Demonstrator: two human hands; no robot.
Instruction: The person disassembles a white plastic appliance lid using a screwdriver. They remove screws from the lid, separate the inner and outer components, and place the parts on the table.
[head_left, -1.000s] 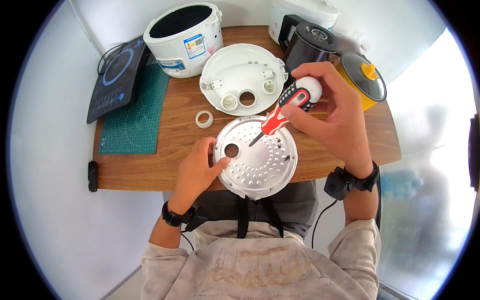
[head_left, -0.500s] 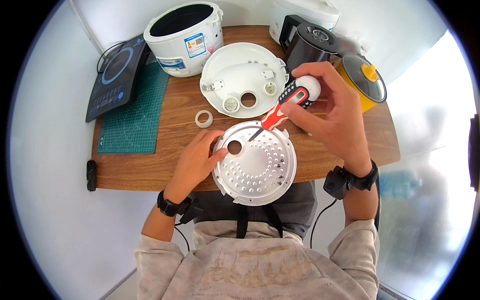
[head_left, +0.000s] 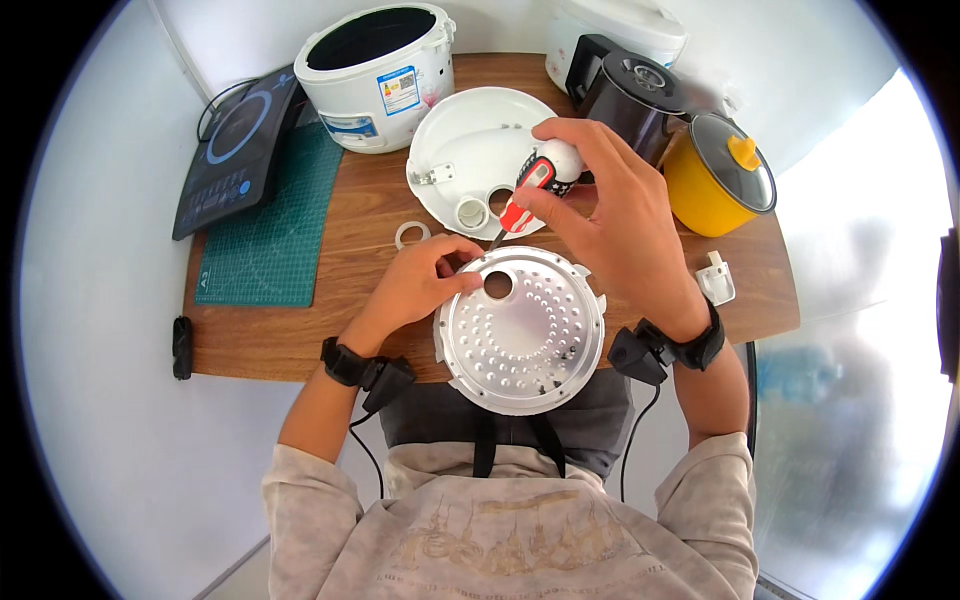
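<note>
A round silver metal plate (head_left: 520,345), dimpled and with a hole near its far edge, lies at the table's front edge and overhangs it. My left hand (head_left: 425,285) grips the plate's far left rim, thumb on top. In my right hand (head_left: 630,215) is a screwdriver (head_left: 534,188) with a red, white and dark starred handle, held tilted. Its shaft points down at the plate's far rim beside my left fingertips; whether the tip touches a screw is too small to tell. Behind the plate lies a white plastic lid (head_left: 475,120), partly hidden by my right hand.
A white ring (head_left: 402,236) lies left of the lid. Farther back stand a white rice cooker body (head_left: 350,100), a dark kettle (head_left: 635,105) and a yellow pot (head_left: 705,185). At left, an induction cooker (head_left: 235,150) overlaps a green cutting mat (head_left: 270,265). A small white part (head_left: 716,280) sits at right.
My right hand and the screwdriver have moved left, bringing the tip to the plate's far rim. The plate has turned slightly and shifted right, and my left hand has slid along toward its far edge.
</note>
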